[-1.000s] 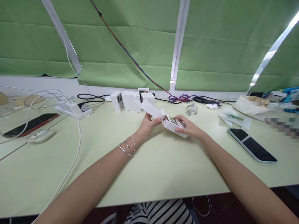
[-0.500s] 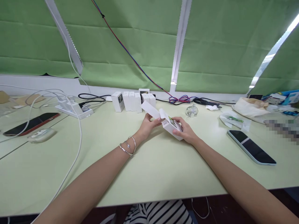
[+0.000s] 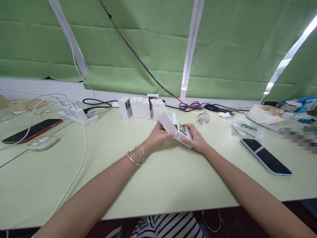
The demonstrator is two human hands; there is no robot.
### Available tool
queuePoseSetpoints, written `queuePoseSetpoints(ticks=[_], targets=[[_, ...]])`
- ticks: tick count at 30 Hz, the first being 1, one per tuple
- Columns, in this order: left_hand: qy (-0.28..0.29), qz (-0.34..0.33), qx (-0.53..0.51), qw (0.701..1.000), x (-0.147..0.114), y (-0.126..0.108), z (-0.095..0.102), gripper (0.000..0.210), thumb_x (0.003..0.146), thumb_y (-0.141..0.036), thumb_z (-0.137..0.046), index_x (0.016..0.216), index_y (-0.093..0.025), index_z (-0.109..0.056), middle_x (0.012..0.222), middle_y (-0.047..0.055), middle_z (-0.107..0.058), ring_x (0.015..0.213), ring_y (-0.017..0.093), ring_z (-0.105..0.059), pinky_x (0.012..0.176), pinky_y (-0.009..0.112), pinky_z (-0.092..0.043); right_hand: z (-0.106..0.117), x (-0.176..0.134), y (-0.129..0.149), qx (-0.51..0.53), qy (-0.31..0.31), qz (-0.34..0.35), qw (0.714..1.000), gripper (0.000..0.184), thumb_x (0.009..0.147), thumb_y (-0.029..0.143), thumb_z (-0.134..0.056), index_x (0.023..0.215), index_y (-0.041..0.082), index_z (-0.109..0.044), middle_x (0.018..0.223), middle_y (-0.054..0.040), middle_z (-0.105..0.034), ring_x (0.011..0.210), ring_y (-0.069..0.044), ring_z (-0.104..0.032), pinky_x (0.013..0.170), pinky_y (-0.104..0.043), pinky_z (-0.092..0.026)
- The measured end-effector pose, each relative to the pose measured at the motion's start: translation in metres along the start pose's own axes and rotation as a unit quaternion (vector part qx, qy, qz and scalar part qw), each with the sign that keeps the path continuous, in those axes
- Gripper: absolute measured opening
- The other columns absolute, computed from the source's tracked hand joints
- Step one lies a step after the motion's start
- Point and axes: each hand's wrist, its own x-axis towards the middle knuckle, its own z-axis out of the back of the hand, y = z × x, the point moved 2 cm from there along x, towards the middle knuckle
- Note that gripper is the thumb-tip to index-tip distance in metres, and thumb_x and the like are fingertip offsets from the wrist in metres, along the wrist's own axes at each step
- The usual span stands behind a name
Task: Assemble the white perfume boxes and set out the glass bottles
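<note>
A small white cardboard box (image 3: 177,136) with a picture on its face is held tilted above the table. Its end flap (image 3: 167,123) is folded up, and a smaller side flap (image 3: 174,118) sticks out. My right hand (image 3: 196,138) grips the box's right end, thumb on the near side and fingers on the far side. At the left end, my left hand (image 3: 159,135) is closed on the box by its opened flap, thumb near the corner. Some of its fingers are hidden behind the flap. What lies inside the box cannot be seen.
Several similar white boxes (image 3: 140,108) stand in a row behind my hands. A clear glass object (image 3: 203,117) sits to the right, with a phone (image 3: 266,156) nearer me. To the left are a power strip (image 3: 78,115), another phone (image 3: 33,131) and a long white cable (image 3: 83,158).
The end flap has swung up and to the right, closer to the box opening. My left hand has shifted slightly right with it; my right hand has barely moved.
</note>
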Motion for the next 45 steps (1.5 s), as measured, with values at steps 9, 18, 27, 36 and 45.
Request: queuePoseSetpoints(ticks=[9, 18, 27, 36, 45], targets=[[0.002, -0.027, -0.032, 0.999, -0.001, -0.004, -0.004, 0.046, 0.067, -0.045, -0.069, 0.101, -0.016, -0.054, 0.102, 0.01, -0.063, 0.097, 0.026, -0.057, 0.082, 0.037, -0.045, -0.001, 0.0, -0.001, 0.006, 0.012, 0.021, 1.0, 0.062, 0.071, 0.056, -0.058, 0.121, 0.024, -0.039, 0.119, -0.0096, -0.048, 0.111, -0.027, -0.046, 0.093, -0.045, -0.037], [-0.121, -0.062, -0.121, 0.983, 0.002, 0.002, -0.004, 0.045, 0.068, -0.051, -0.064, 0.098, -0.02, -0.051, 0.097, 0.005, -0.061, 0.094, 0.023, -0.056, 0.081, 0.036, -0.044, 0.001, -0.001, -0.002, 0.022, -0.002, 0.0, 1.0, 0.067, 0.069, 0.059, -0.059, 0.121, 0.022, -0.04, 0.118, -0.0099, -0.047, 0.109, -0.027, -0.046, 0.093, -0.043, -0.037], [-0.101, -0.058, -0.112, 0.987, 0.001, 0.002, -0.006, 0.05, 0.068, -0.05, -0.064, 0.104, -0.02, -0.048, 0.103, 0.007, -0.059, 0.099, 0.025, -0.054, 0.086, 0.038, -0.042, 0.001, -0.001, 0.0, 0.042, 0.014, -0.001, 0.999, 0.066, 0.068, 0.059, -0.059, 0.12, 0.023, -0.04, 0.118, -0.0092, -0.048, 0.109, -0.026, -0.047, 0.092, -0.042, -0.038], [-0.019, -0.045, 0.042, 0.998, -0.004, 0.003, -0.003, 0.053, 0.068, -0.044, -0.068, 0.11, -0.02, -0.046, 0.11, 0.009, -0.057, 0.103, 0.027, -0.053, 0.086, 0.039, -0.041, 0.0, -0.004, 0.001, 0.028, 0.026, 0.011, 0.999, 0.067, 0.07, 0.057, -0.059, 0.123, 0.022, -0.035, 0.119, -0.0099, -0.046, 0.11, -0.026, -0.045, 0.093, -0.042, -0.038], [-0.001, -0.005, 0.006, 1.0, -0.002, 0.002, -0.002, 0.059, 0.065, -0.039, -0.073, 0.115, -0.022, -0.048, 0.114, 0.009, -0.058, 0.109, 0.029, -0.051, 0.089, 0.042, -0.039, 0.001, -0.004, 0.0, 0.006, 0.031, 0.03, 0.999, 0.062, 0.073, 0.056, -0.056, 0.124, 0.025, -0.036, 0.12, -0.0091, -0.047, 0.111, -0.027, -0.045, 0.092, -0.043, -0.038]])
